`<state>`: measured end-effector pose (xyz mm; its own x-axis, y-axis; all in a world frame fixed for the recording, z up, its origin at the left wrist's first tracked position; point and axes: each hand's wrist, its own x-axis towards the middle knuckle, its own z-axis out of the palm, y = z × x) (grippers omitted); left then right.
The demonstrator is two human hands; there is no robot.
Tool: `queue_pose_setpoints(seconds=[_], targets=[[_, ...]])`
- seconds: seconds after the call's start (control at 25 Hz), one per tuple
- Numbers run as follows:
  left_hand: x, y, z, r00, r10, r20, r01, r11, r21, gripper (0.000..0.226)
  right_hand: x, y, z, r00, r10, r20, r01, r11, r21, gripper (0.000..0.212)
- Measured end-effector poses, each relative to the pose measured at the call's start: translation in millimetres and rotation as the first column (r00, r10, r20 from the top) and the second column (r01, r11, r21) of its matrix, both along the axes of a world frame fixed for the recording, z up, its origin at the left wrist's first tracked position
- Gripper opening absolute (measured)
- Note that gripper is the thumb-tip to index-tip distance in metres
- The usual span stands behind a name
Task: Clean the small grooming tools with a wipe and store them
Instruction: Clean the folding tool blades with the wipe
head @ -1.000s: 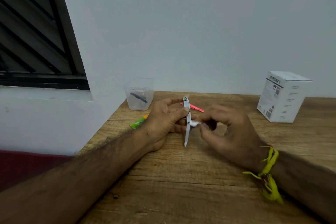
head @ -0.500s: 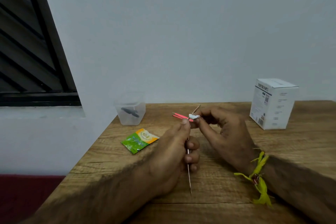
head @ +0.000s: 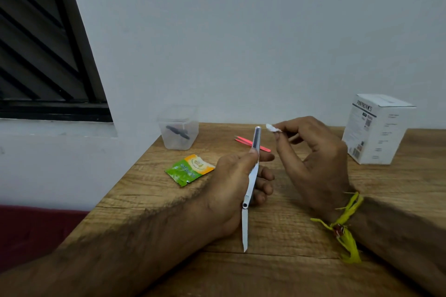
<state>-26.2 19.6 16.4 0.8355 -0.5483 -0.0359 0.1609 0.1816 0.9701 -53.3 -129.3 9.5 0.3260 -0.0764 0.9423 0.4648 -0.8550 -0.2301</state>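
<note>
My left hand [head: 237, 182] grips a long silver nail clipper [head: 251, 183] with its file swung out, pointing from the far end down toward me. My right hand [head: 311, 154] pinches a small white wipe [head: 272, 128] just right of the clipper's far tip, not touching it. Pink tweezers [head: 243, 141] lie on the wooden table [head: 277, 267] behind my hands. A clear plastic container [head: 178, 128] at the table's far left corner holds a dark tool [head: 177, 131]. A green and orange sachet [head: 189, 169] lies flat left of my left hand.
A white cardboard box [head: 376, 128] stands at the far right of the table. The white wall runs along the table's back edge. A dark louvred window [head: 43, 50] is at upper left. The table's left edge drops toward a dark red surface [head: 31, 231].
The wipe in my right hand slid up the clipper and has come off its far tip. My left hand tilted the clipper so its flat side shows.
</note>
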Motion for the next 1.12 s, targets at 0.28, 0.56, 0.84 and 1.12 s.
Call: queue_pose_setpoints(seconds=[0.28, 0.56, 0.84, 1.12], targets=[[-5.2, -3.5, -6.9, 0.992, 0.057, 0.108, -0.061, 0.998, 0.028, 0.031, 4.7, 2.2, -8.2, 0.997, -0.074, -0.032, 0.064, 0.968, -0.244, 0.015], [-8.4, -1.2, -7.5, 0.957, 0.112, 0.266, -0.132, 0.989, 0.060, 0.034, 8.6, 7.5, -7.3, 0.997, -0.078, 0.013, 0.079, 0.970, -0.229, 0.015], [-9.6, -3.5, -6.1, 0.949, 0.119, 0.292, -0.152, 0.984, 0.091, 0.034, 11.6, 7.7, -6.5, 0.997, -0.081, 0.016, 0.083, 0.967, -0.240, 0.015], [-16.8, -4.4, -2.6, 0.942, 0.089, 0.324, -0.118, 0.991, 0.069, 0.035, 10.7, 6.3, -9.1, 0.997, -0.078, 0.021, 0.080, 0.979, -0.187, 0.013]])
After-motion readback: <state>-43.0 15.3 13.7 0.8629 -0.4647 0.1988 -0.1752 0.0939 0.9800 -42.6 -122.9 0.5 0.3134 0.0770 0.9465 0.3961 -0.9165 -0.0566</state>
